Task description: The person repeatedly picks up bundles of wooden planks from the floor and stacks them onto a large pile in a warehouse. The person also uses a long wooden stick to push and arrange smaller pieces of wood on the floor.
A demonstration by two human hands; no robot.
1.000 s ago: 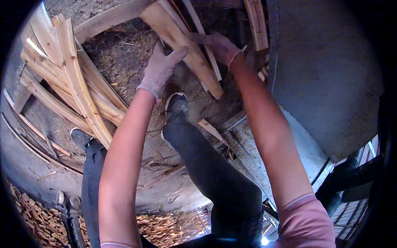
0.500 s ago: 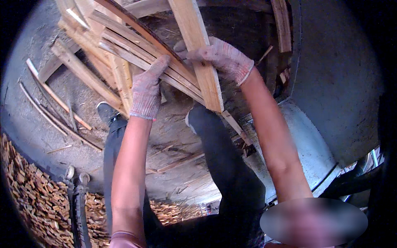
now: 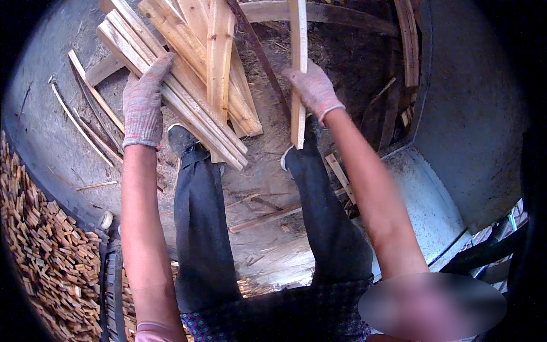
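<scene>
Left hand [image 3: 143,105] and right hand [image 3: 317,91] are holding wood on two sides of the pile [image 3: 220,57]

In the head view, the left hand is gripping a bundle [image 3: 194,108] of pale strips. The thumb is pressing over the top and the other fingers are mostly hiding, but they appear clamped on the bundle. It is lying from the left side of the pile across its near part; whether it is touching the pile, I cannot tell. Its long axis is slanting, from the far left of the pile to its near right.

The right hand is clasping one narrow board [image 3: 298,122], its fingers clamped around it. This board is standing to the right of the pile, apart from it. Its long axis is running almost straight away from the body, beyond the fingers at both ends.

So the two axes are not running parallel: the near ends are converging, with a gap between. The left hand's load is lying nearer to the pile.

Between the pile and the board, a dark strip [image 3: 257,48] is slanting; I cannot tell whether any fingers are holding it.
</scene>
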